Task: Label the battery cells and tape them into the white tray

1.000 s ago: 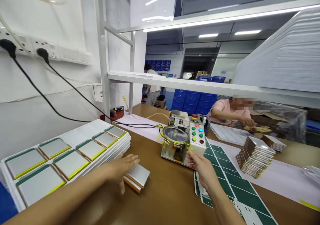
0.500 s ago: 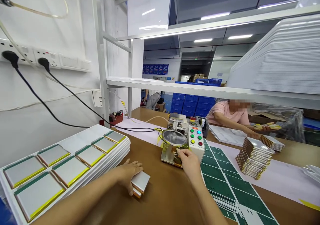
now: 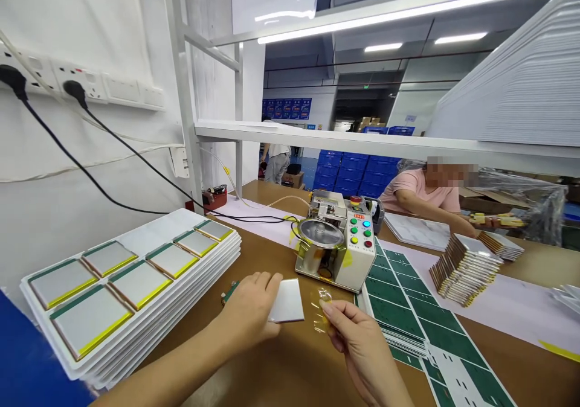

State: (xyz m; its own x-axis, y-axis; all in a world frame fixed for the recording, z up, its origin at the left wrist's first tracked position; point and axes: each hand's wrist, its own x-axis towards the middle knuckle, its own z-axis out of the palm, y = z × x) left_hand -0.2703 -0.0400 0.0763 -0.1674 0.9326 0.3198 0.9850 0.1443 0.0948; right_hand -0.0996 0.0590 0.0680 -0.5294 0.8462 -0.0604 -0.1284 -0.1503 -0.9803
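Note:
My left hand (image 3: 251, 313) is closed around a flat silver battery cell (image 3: 289, 301) above the brown table; its green end (image 3: 230, 291) sticks out on the far side of the fingers. To the right of the cell, my right hand (image 3: 360, 340) pinches a short strip of clear yellowish tape (image 3: 321, 315) between thumb and fingers. The strip and the cell are apart. Just beyond both hands stands a tape dispensing machine (image 3: 360, 244) with lit buttons and a round metal disc (image 3: 321, 233).
Silver cells lie on stacked white trays (image 3: 181, 220) at left. Green-and-white sheets (image 3: 408, 310) are at right, with a pile of cells (image 3: 466, 268) beyond. A co-worker (image 3: 426, 192) in pink sits across the table. A white shelf beam (image 3: 339, 141) spans overhead.
My right hand has drawn back from the machine toward me, now with a tape strip in its fingers. My left hand has moved right and lifted the cell, bringing it near the tape.

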